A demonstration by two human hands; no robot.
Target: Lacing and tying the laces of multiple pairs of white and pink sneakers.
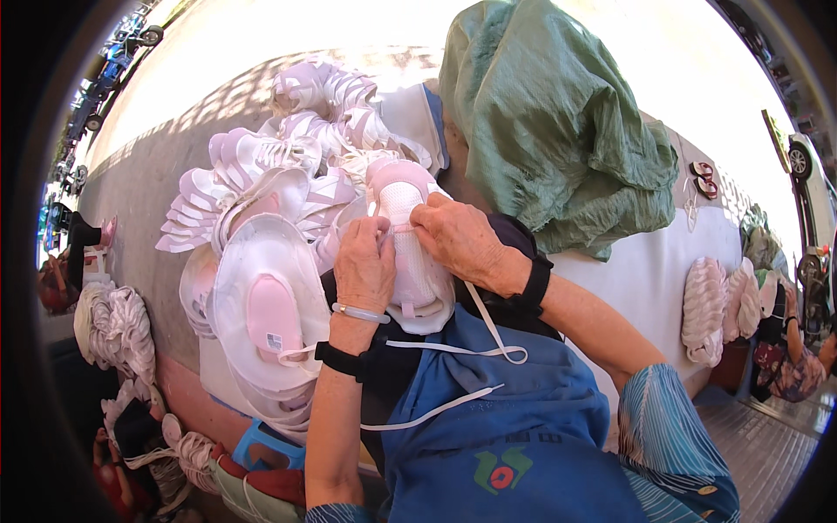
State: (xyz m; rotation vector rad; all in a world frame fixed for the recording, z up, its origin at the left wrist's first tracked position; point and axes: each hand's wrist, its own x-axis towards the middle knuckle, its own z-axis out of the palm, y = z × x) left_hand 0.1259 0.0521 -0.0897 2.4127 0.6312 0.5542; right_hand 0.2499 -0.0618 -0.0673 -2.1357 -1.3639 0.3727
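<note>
On my lap rests a pink-and-white shoe upper, its toe end pointing away from me. My left hand pinches the left edge of its lacing opening, fingers closed. From the right, my right hand has its thumb and fingers closed on the opposite edge, near the top of the tongue. A white shoelace trails from the upper and loops across my blue apron. What lies exactly between the fingertips is too small to make out. A stack of similar uppers leans just left of my left forearm.
More uppers are heaped beyond. A large green woven sack stands at the far right, by a white sheet. Bundled uppers lie farther right, near another person. A blue plastic stool sits at lower left.
</note>
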